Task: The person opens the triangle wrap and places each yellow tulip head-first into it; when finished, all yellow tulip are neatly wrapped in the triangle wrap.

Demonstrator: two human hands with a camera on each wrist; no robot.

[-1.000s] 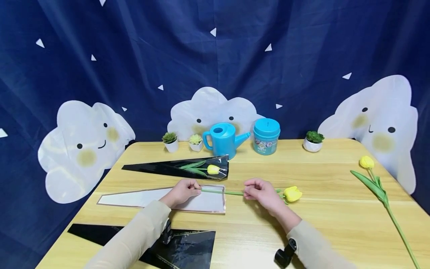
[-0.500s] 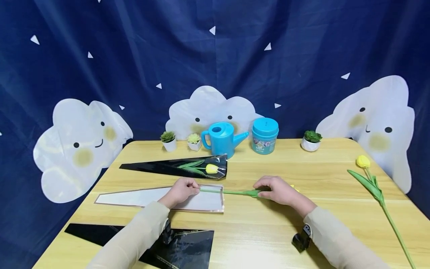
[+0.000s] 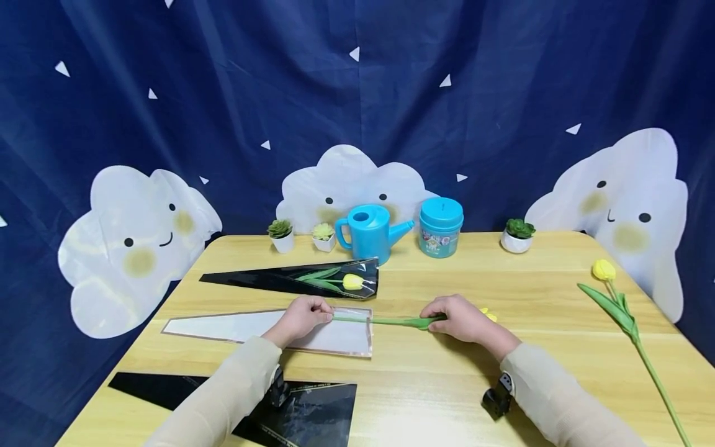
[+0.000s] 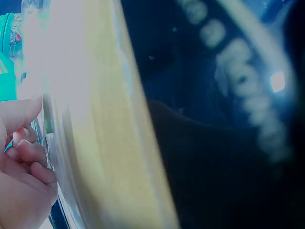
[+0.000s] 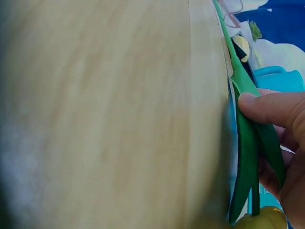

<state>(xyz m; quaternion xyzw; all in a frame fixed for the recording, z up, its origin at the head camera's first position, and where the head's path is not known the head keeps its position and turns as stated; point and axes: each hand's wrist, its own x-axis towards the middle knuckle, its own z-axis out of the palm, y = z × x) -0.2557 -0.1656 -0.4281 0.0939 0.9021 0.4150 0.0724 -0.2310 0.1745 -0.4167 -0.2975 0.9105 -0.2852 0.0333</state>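
A yellow artificial tulip (image 3: 393,321) lies lengthwise between both hands, the lower part of its stem over the white flower sleeve (image 3: 335,340) and looking paler there. My left hand (image 3: 301,320) pinches the stem's end above the sleeve. In the left wrist view, thumb and fingers meet at a bit of green stem (image 4: 48,114) beside clear film. My right hand (image 3: 460,318) grips the tulip at its leaves (image 5: 248,138), the thumb lying across them. Behind that hand the yellow bloom (image 5: 264,220) is mostly hidden in the head view.
A black sleeve holding another tulip (image 3: 352,282) lies farther back; an unfilled black sleeve (image 3: 313,410) lies in front. At right rests a loose tulip (image 3: 625,316). Along the back stand a blue watering can (image 3: 371,233), a blue tub (image 3: 441,226) and small potted succulents (image 3: 518,236).
My right hand has moved right along the tulip, from the stem to the leaves, and now covers most of the bloom. The left hand has stayed at the stem's end.
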